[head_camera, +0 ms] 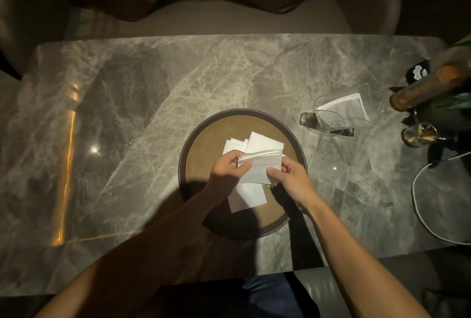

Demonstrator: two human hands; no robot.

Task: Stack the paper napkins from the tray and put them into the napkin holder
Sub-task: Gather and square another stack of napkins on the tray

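Note:
A round brown tray (204, 139) sits on the marble table in front of me. Both hands hold a small stack of white paper napkins (257, 167) just above it. My left hand (226, 167) grips the stack's left edge, and my right hand (288, 175) pinches its right edge. Loose white napkins (262, 143) lie on the tray beyond the stack, and another napkin (251, 198) lies nearer me. A clear napkin holder (344, 108) stands to the right of the tray with a white napkin inside it.
A clear glass (307, 118) stands beside the holder. At the table's right edge are a small metal cup (418, 135), a dark bottle-like object (428, 88) and a white cable (418, 205). Upholstered chairs (229, 19) stand beyond the far edge.

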